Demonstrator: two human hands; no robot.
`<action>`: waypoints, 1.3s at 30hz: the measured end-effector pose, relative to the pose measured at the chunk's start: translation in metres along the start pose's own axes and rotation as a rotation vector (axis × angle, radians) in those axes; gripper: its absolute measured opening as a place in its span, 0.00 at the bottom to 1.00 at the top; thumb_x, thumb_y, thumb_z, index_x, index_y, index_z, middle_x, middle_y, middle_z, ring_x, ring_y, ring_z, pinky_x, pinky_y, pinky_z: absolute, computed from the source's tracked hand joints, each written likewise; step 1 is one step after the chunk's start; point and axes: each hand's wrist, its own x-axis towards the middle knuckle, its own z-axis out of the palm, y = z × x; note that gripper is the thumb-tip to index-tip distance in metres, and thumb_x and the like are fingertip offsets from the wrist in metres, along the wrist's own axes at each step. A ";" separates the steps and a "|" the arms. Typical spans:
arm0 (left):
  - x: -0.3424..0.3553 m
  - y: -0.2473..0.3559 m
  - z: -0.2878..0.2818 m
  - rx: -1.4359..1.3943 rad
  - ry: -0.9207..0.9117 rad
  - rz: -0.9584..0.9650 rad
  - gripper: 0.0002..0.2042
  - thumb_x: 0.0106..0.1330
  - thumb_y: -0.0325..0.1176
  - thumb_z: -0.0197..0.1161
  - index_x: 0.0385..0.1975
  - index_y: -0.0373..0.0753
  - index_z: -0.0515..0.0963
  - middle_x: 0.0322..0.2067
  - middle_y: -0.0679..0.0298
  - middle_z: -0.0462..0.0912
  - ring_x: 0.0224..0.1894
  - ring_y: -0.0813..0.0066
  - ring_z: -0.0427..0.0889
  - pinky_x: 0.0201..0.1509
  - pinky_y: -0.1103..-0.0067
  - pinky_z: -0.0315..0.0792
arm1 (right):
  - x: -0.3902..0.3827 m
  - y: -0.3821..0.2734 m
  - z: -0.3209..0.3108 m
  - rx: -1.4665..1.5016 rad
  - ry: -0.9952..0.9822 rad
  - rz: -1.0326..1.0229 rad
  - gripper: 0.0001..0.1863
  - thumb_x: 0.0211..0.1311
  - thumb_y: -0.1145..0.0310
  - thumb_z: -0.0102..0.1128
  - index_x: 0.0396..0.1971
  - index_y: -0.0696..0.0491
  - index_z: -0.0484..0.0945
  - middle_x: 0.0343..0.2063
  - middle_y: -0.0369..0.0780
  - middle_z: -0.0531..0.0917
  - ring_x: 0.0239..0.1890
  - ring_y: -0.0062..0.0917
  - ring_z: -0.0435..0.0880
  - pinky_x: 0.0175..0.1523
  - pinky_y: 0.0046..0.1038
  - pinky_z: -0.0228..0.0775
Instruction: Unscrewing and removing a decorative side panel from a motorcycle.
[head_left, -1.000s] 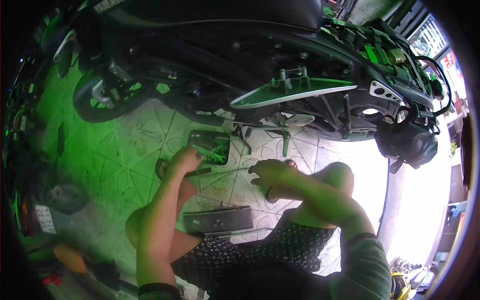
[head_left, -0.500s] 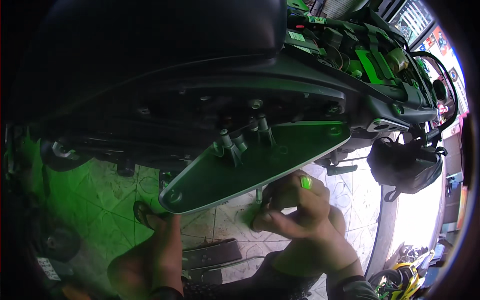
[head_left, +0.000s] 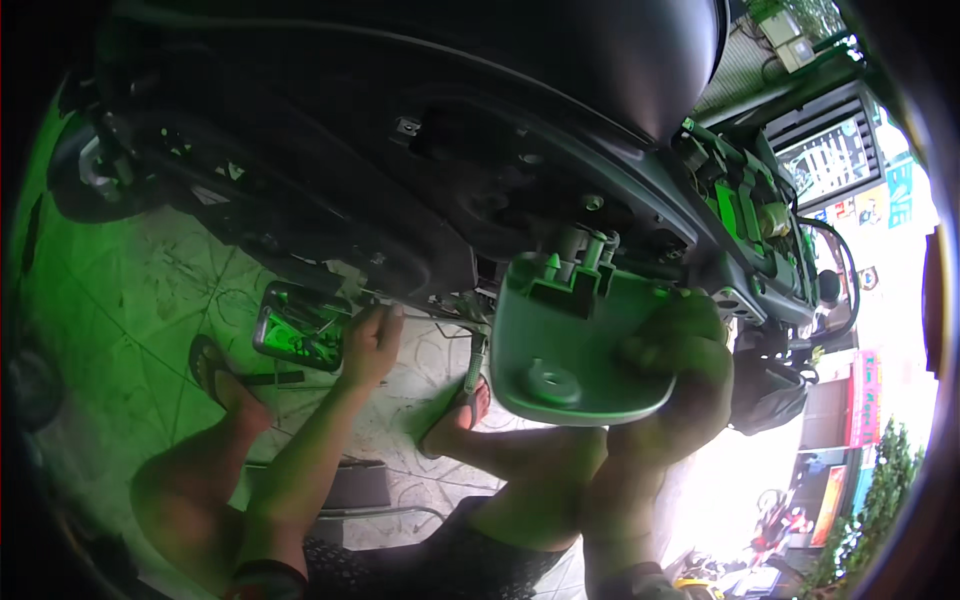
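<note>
My right hand (head_left: 690, 345) grips the right end of a dark plastic side cover (head_left: 525, 350), its inner side with molded posts facing me. The cover is tilted just below the side of a motorcycle (head_left: 330, 170), near a round fixing point on the body. My left hand (head_left: 372, 343) is closed at the motorcycle's lower edge, beside a thin metal rod (head_left: 440, 321); what its fingers hold, if anything, is hidden. Next to that hand a dark rectangular tray (head_left: 262, 335) holds small metal parts.
The motorcycle's uncovered frame and wiring (head_left: 740, 205) show at upper right. A black bag (head_left: 765, 390) hangs below it. A dark flat box (head_left: 355, 485) lies on the tiled floor (head_left: 150, 300) near my legs. Bright street and plants (head_left: 880, 500) are at far right.
My right hand has moved up and now grips the cover's right end; the cover has swung round. My left hand has come into sight at the motorcycle's lower edge. The view has shifted.
</note>
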 end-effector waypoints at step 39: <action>-0.012 0.229 0.092 -1.699 -0.122 0.195 0.51 0.46 0.39 0.88 0.72 0.40 0.63 0.66 0.53 0.72 0.70 0.57 0.71 0.72 0.62 0.67 | -0.013 -0.042 -0.067 -2.706 -0.152 -0.936 0.13 0.72 0.59 0.52 0.33 0.51 0.78 0.31 0.38 0.79 0.33 0.29 0.79 0.37 0.36 0.73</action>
